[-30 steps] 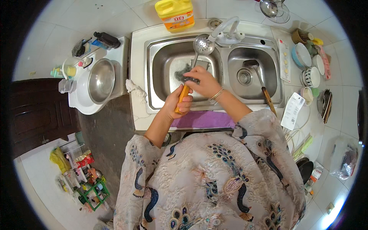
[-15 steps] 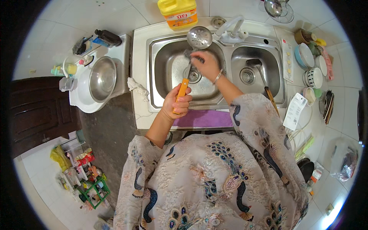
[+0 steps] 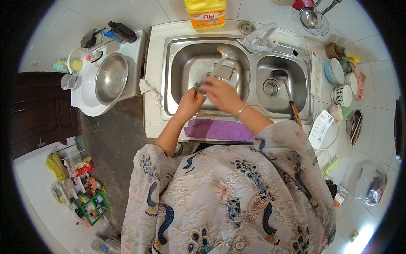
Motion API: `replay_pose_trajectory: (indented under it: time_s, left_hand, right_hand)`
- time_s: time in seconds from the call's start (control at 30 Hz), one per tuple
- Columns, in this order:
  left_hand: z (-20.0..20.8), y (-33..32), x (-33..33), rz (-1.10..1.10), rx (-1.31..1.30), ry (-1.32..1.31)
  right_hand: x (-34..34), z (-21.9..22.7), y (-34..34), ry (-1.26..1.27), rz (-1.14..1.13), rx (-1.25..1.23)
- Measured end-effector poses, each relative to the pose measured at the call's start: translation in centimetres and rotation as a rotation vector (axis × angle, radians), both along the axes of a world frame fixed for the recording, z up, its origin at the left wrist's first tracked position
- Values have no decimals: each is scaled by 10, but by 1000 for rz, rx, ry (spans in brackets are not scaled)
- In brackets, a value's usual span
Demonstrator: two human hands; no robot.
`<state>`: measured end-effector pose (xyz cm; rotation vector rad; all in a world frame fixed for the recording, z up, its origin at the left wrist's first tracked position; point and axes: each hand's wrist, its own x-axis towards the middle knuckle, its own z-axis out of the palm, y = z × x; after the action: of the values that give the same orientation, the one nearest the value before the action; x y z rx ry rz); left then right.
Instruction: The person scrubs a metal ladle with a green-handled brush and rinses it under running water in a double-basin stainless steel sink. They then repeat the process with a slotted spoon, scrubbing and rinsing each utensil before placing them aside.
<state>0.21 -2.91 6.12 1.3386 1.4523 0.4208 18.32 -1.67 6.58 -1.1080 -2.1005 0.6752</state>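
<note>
Left hand (image 3: 189, 104) closed around the orange-yellow handle (image 3: 200, 95) of a steel ladle (image 3: 227, 53); grip sits low, probably to steady the ladle and leave the shaft clear. Ladle lies slanted over the larger sink basin (image 3: 177, 74), head at 1 o'clock from the hands, likely so drips land in the steel. Right hand (image 3: 222, 95) has fingers bent over the shaft, next to a dark scouring pad (image 3: 198, 86), seemingly to work pad against metal. Blurred: cannot tell if the right fingers actually pinch the pad.

Smaller basin (image 3: 264, 63) at 3 o'clock holds 1 turner (image 3: 293, 106), blade up by the drain, wooden handle leaning out over the rim toward 5 o'clock, presumably to keep the wood out of the wet. Purple cloth (image 3: 220, 129) along the counter edge at 6 o'clock, maybe for catching splashes. Yellow detergent jug (image 3: 206, 12) at 12 o'clock, within reach; top cut off by the frame.

Hard to make out: most of the handle, under the 2 hands; mid-shaft, behind right fingers; ladle head detail, smeared; whether the head touches the basin; a grey rectangular patch (image 3: 225, 73) beside the shaft, nature unclear.
</note>
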Motion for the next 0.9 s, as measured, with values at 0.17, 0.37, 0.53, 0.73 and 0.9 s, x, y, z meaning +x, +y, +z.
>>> replay_pose_trajectory:
  time_s: [0.17, 0.37, 0.53, 0.73, 0.9]
  left_hand:
    - [2, -9, 8, -28, 225, 182]
    - [-8, -15, 12, -20, 225, 287]
    - [-3, -18, 16, -29, 232, 330]
    - [-2, -19, 3, -121, 189, 400]
    - [1, -24, -1, -89, 202, 309]
  right_hand:
    - [30, -25, 55, -307, -321, 13]
    - [14, -24, 13, -197, -115, 112]
    - [27, -33, 24, -304, 2, 20]
    - [41, -33, 46, -587, -230, -59]
    - [79, -42, 78, -551, -314, 40]
